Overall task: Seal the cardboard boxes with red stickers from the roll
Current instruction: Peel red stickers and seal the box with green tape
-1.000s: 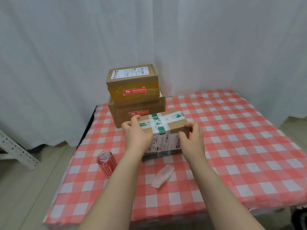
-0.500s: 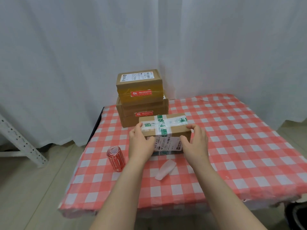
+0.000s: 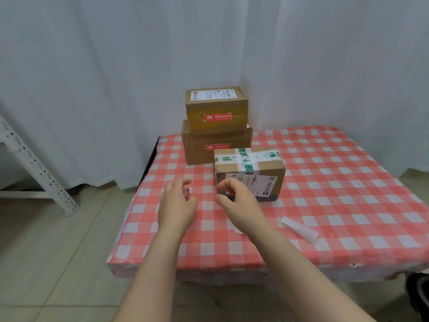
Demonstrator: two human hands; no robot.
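Both hands have let go of the green-taped box point(image 3: 250, 169), which sits on the checked table point(image 3: 336, 194); left hand point(image 3: 177, 205) curves over the sticker roll point(image 3: 186, 193), grip unclear; right hand point(image 3: 239, 203) hovers beside it, fingers loosely curled, empty.

Red-and-white checked tablecloth point(image 3: 336, 194); brown box point(image 3: 271, 169), green-white tape point(image 3: 249, 159); red stickers point(image 3: 218, 117).

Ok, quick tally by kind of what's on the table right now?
Cardboard boxes: 3
Red stickers on boxes: 2
Sticker roll: 1
White strip: 1
Total: 7
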